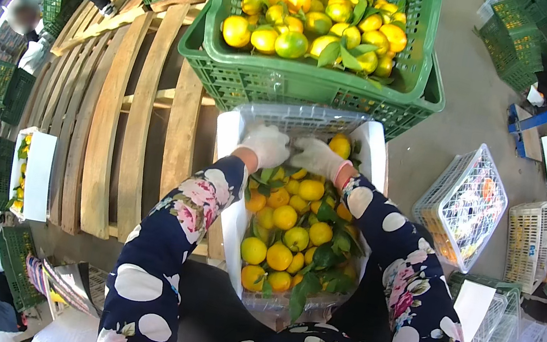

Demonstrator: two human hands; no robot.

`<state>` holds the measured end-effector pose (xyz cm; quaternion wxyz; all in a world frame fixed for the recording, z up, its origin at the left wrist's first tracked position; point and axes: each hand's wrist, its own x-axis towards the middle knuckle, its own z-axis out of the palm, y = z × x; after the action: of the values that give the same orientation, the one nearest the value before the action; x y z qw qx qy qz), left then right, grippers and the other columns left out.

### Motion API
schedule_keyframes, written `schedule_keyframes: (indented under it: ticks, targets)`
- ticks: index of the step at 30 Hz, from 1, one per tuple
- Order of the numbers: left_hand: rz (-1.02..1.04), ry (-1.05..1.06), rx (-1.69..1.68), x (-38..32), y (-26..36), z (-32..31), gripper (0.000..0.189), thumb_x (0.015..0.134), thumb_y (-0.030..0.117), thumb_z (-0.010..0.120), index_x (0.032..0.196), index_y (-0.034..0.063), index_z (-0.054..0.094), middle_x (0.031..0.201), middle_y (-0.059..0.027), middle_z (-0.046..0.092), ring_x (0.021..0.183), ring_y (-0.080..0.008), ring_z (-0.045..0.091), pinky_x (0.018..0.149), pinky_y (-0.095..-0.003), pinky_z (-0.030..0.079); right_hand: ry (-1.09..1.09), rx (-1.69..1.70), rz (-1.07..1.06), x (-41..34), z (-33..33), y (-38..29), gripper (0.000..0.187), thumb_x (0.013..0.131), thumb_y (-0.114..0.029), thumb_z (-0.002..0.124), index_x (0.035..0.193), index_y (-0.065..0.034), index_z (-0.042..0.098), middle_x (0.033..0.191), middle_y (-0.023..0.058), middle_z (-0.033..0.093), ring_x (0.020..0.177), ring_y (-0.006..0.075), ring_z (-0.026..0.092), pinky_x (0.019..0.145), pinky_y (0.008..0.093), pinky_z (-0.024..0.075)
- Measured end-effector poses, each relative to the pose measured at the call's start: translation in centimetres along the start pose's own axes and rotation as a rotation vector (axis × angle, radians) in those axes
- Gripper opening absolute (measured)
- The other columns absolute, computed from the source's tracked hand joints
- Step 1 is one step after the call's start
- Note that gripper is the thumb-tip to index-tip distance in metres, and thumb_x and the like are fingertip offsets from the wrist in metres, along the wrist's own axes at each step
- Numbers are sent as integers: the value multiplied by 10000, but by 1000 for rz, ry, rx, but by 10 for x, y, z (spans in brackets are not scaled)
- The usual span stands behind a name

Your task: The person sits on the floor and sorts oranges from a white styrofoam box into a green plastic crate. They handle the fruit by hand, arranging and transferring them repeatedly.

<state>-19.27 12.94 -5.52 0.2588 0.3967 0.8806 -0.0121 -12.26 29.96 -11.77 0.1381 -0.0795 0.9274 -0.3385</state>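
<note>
A white box lined with clear plastic stands in front of my lap, filled with yellow-orange mandarins, some with green leaves. Over its far end are both hands in white gloves. My left hand is at the far left corner with its fingers curled inward. Close on its right is my right hand, its fingers pointing left, and one mandarin lies just beyond its wrist. The fingers are partly hidden, so whether either hand holds a fruit does not show.
Stacked green plastic crates with leafy mandarins stand just beyond the box. Wooden pallets lie left, with another white fruit box on their far side. A white basket stands on the floor at right. Several people are around the edges.
</note>
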Motion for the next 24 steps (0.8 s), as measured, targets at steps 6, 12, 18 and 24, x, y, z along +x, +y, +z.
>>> schedule_keyframes:
  ticks: [6,12,18,24]
  targets:
    - [16,-32,-257,-9,8,-5,441,934,342,519,1220,44,673,1211,-245,681,1151,-403,644,1013,-454,496,43,159,39,-31,-10,-44,450,835,-283,683,1197,-18,647,1149,254,694,1081,438,650,941,471,519]
    - [462,45,25,-7,4,42,208,915,236,601,993,102,739,1103,-148,680,1077,-366,659,921,-416,543,88,89,35,-99,-9,-77,598,809,-324,771,1260,26,592,1067,225,678,1056,412,648,932,445,518]
    - [360,69,-131,-76,49,21,359,846,320,674,1107,76,718,1060,-164,671,1037,-360,676,911,-455,551,-223,89,-41,-120,-60,-68,399,841,-320,762,1064,-3,670,1006,204,667,1040,406,628,922,472,495]
    - [238,154,-7,-63,52,29,359,889,401,653,1084,110,732,1087,-185,691,1031,-371,682,884,-468,563,103,-643,16,-72,-72,-17,220,855,-210,641,982,-37,691,998,193,693,1049,375,664,894,471,535]
